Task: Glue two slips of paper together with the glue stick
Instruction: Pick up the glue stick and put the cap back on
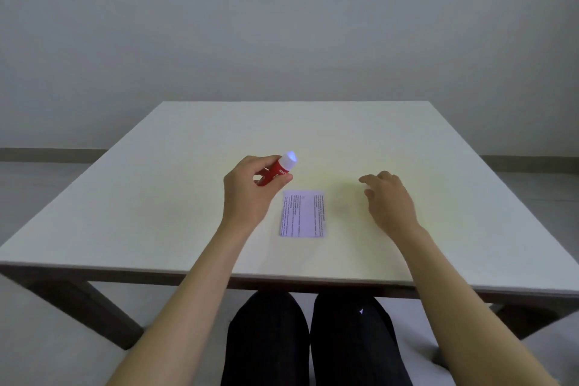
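My left hand (247,188) grips a red glue stick (277,171) with a white top, held tilted above the table, its top pointing up and to the right. Just below and right of it, printed paper (302,213) lies flat on the white table (156,197); it looks like two slips side by side or overlapping, though I cannot tell which. My right hand (388,197) hovers to the right of the paper, fingers loosely spread and curled, holding nothing.
The table's near edge (282,277) runs just above my knees (313,338). A plain grey wall stands behind the far edge. Dark table legs show at the lower left and right.
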